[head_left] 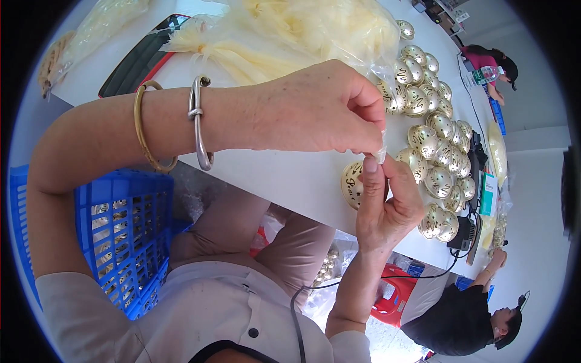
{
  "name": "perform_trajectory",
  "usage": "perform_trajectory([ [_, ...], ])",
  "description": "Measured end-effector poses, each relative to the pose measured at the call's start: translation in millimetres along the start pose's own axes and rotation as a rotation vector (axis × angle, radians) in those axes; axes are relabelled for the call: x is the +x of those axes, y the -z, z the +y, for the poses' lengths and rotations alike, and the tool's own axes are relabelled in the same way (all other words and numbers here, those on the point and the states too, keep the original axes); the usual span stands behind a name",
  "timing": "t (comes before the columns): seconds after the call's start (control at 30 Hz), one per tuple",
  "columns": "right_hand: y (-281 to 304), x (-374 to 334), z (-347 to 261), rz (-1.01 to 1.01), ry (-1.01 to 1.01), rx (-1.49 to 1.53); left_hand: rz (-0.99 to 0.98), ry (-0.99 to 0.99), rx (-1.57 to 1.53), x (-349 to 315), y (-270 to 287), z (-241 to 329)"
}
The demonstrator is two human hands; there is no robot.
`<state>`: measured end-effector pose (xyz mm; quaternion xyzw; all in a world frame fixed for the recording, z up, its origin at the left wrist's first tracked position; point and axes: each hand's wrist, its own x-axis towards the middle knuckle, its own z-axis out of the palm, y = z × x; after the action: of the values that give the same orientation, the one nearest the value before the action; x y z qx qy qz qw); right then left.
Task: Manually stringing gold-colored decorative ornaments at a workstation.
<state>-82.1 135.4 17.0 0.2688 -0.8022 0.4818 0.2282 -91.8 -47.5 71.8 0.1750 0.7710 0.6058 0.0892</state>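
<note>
My left hand (pixel 321 112) reaches across from the left, two bangles on its wrist, with thumb and fingers pinched on a small pale, sheer ribbon strip (pixel 381 152). Just below, my right hand (pixel 392 209) pinches the lower end of that strip between thumb and forefinger. A gold ball ornament (pixel 350 186) with dark lettering and star marks rests on the white table (pixel 266 175), partly hidden behind my right thumb. Further right, several matching gold balls (pixel 439 154) sit in a loose cluster along the table.
Plastic bags of cream sheer ribbon (pixel 284 36) lie at the far side, beside a black phone-like slab (pixel 142 57) with a red edge. A blue crate (pixel 127 212) holds more balls at left. A black cable (pixel 387 277) crosses near my right forearm. Two other people sit at right.
</note>
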Motion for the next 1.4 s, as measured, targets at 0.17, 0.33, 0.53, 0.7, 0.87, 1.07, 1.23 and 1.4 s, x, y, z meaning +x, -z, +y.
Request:
perform_trajectory([
  [0.17,3.2,1.9,-8.6,-0.015,0.070,-0.112,-0.057,0.112,-0.088,-7.4,2.5,7.1],
  [0.33,7.6,1.8,-13.6,-0.082,0.075,-0.210,-0.077,0.125,-0.122,-10.3,1.2,5.5],
  [0.53,10.4,2.8,-15.5,-0.108,0.110,-0.191,-0.080,-0.128,0.097,-15.6,0.0,-0.1],
  [0.7,13.1,3.8,-18.1,-0.136,0.100,-0.228,-0.004,-0.416,0.455,-19.3,-5.3,-2.0],
  [0.87,13.7,4.7,-15.1,-0.122,0.146,-0.241,0.082,-0.520,0.560,-17.0,-3.1,-8.0],
  [1.07,23.5,2.4,-21.6,-0.213,0.091,-0.174,-0.125,-0.111,0.448,-20.8,3.7,16.3],
  [1.23,29.7,-1.1,-29.0,-0.189,-0.095,-0.058,-0.238,-0.064,0.247,-13.7,0.0,11.2],
  [1.4,46.9,10.7,-28.5,-0.240,0.055,-0.184,-0.055,-0.340,0.240,-7.0,-9.6,17.9],
])
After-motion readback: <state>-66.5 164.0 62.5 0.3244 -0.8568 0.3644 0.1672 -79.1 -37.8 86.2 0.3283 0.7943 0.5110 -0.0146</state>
